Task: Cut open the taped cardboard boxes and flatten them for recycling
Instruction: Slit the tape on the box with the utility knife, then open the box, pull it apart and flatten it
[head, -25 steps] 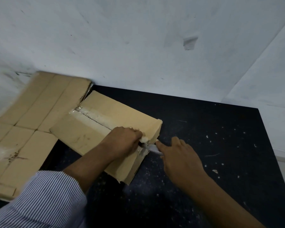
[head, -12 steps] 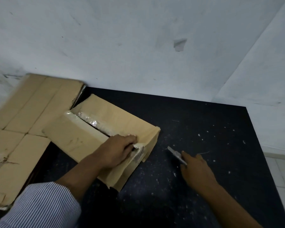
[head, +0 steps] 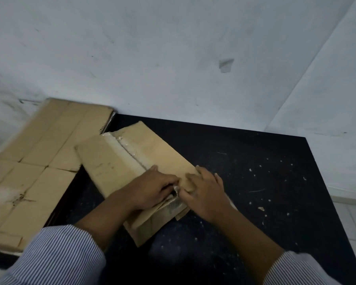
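Right hand (head: 203,194) now over on the one box (head: 115,161) beside left hand (head: 154,188), both grips seemingly around its end.

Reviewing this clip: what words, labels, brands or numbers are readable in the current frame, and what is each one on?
No text can be read in this frame.
Pale sticker on the near end of the cardboard box: dark print, too blurred to read.
Left top flap of the box: faint dark marks, not legible.
On the flattened cardboard: no print visible.
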Demonstrator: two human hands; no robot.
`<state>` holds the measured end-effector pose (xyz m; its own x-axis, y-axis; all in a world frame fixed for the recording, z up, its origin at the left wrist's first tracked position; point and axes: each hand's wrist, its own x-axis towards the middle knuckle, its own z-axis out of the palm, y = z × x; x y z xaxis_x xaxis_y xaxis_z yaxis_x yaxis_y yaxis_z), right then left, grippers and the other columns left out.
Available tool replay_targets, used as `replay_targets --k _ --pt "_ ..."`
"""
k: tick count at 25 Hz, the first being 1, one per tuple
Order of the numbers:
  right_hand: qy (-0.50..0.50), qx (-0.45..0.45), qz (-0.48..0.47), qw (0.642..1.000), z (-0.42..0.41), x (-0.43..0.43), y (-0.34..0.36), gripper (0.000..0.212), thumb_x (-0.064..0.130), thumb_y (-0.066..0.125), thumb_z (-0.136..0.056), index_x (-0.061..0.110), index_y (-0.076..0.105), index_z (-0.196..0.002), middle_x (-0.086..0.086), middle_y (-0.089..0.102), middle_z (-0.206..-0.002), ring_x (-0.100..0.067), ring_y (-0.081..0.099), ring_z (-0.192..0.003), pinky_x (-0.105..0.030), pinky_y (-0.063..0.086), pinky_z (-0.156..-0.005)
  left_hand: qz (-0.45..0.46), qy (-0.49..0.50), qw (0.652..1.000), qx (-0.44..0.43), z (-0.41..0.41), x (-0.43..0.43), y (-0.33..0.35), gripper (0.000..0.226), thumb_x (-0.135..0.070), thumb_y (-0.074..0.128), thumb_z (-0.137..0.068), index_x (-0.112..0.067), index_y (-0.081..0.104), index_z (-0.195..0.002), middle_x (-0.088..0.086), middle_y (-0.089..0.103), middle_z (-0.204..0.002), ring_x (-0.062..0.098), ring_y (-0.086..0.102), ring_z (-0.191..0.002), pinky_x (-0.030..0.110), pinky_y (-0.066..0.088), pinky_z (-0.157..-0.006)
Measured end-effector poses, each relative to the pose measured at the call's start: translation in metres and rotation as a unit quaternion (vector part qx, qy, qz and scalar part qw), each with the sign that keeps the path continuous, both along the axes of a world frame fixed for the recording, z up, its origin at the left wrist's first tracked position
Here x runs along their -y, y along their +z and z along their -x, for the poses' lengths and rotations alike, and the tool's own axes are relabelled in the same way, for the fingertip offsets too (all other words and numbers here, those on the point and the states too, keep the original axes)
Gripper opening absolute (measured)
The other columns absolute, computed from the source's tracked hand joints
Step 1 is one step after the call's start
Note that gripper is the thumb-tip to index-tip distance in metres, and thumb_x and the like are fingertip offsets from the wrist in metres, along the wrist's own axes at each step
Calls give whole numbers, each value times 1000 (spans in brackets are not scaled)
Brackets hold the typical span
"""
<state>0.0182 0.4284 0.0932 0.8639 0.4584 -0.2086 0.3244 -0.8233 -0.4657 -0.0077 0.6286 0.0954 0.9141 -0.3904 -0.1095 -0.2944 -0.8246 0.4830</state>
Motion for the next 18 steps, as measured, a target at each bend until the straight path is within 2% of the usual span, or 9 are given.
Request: replay_targets --k 3,5,7,9,10,12,14,16,18 --pt "37 -4 47 998 13 -3 1 64 64 37 -96 26 45 -147 -12 21 -163 -28 18 -150 -46 19 -121 47 39 998 -20 7 -5 2 10 -23 54 -101 -22 61 -94 -6 69 -83 10 64 -79 27 8 -114" --pt "34 5 98 995 22 -10 -1 73 70 32 -90 22 50 -142 -18 26 -159 -34 20 -148 -49 19 -121 71 41 996 -39 15 -5 -1 8 -22 56 -101 -24 63 -98 -9 72 -95 8 67 -87 30 6 -117" --pt "10 -5 129 992 28 -21 3 78 71 31 -86 15 59 -133 -23 29 -156 -40 25 -145 -52 19 -120 99 47 992 -56 21 -7 -8 11 -21 57 -101 -24 67 -105 -12 72 -113 6 66 -103 36 5 -122" --pt "12 6 159 987 36 -35 9 59 56 43 -94 10 60 -128 -25 35 -149 -46 33 -138 -54 23 -118 121 67 990 -34 28 -11 -12 21 -24 61 -99 -25 66 -119 -11 65 -131 1 51 -130 43 4 -126" --pt "22 30 173 984 41 -42 12 49 47 47 -96 10 59 -126 -24 41 -141 -47 39 -132 -55 29 -115 104 84 991 -16 33 -13 -11 32 -29 61 -98 -26 60 -129 -8 55 -144 1 35 -143 47 2 -126" --pt "46 86 191 977 50 -52 15 32 29 47 -97 10 57 -120 -18 50 -126 -42 51 -116 -48 42 -97 6 138 990 -18 46 -12 -10 64 -45 55 -96 -25 33 -153 0 17 -166 11 -1 -154 51 -7 -124" --pt "66 125 196 970 54 -57 15 23 17 44 -97 8 57 -114 -16 55 -117 -36 57 -103 -39 44 -78 -90 184 977 -54 65 -8 -14 91 -66 33 -90 -18 -2 -159 7 -18 -165 23 -27 -150 52 -16 -120" --pt "85 137 190 968 51 -60 21 21 15 43 -99 8 56 -115 -13 58 -115 -33 61 -98 -35 40 -70 -148 180 971 -47 83 -6 -28 107 -79 14 -81 -10 -15 -157 16 -28 -160 30 -35 -146 56 -21 -117" --pt "75 120 148 979 40 -63 35 21 22 45 -101 9 55 -114 -9 60 -112 -28 64 -96 -33 40 -68 -181 149 972 -27 92 -13 -40 118 -89 17 -79 -5 -15 -156 19 -24 -161 33 -33 -146 60 -19 -116"
